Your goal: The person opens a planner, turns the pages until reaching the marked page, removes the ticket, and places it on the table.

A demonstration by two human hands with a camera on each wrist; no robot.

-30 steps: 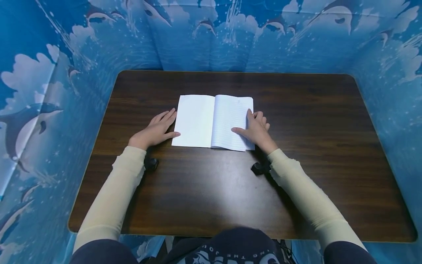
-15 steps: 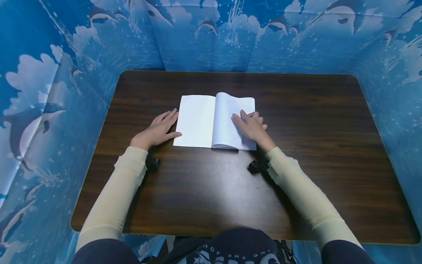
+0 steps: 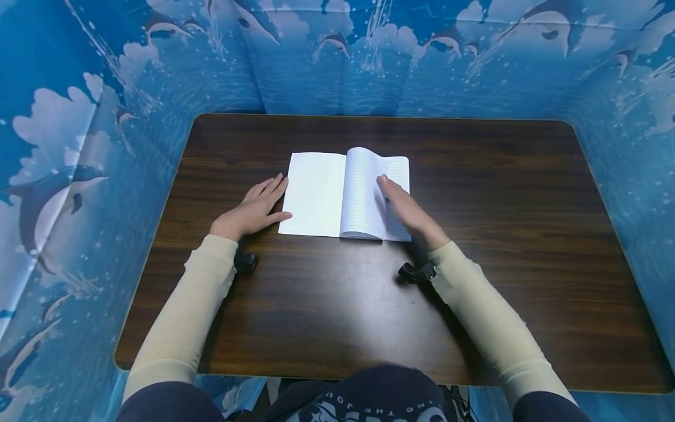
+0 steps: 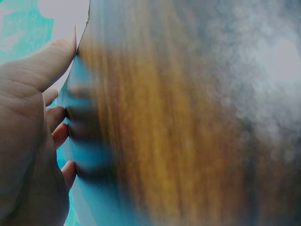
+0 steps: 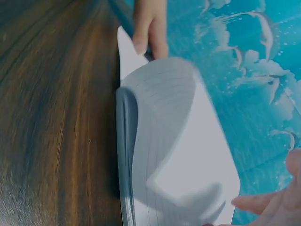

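An open notebook (image 3: 316, 193) with lined white pages lies on the table. Its right-hand page (image 3: 362, 193) bulges up in a curl, with its free edge bent toward the left over the pages below. My left hand (image 3: 252, 211) lies flat beside the notebook's left edge, thumb tip over the margin. In the left wrist view, that thumb (image 4: 51, 61) touches the white paper. My right hand (image 3: 413, 214) is over the right half, fingers extended against the curled page. The right wrist view shows a fingertip (image 5: 240, 201) at the page's edge; part of this hand is out of frame.
The dark wood table (image 3: 337, 305) extends around the notebook on all sides. A blue curtain printed with dolphins (image 3: 337, 76) hangs behind and beside it. A black wrist strap (image 3: 418, 272) sits on the right wrist.
The right-hand page has curled up and leftward from lying nearly flat. My right hand's fingers, bent at the page edge earlier, have straightened. The left hand stays in place.
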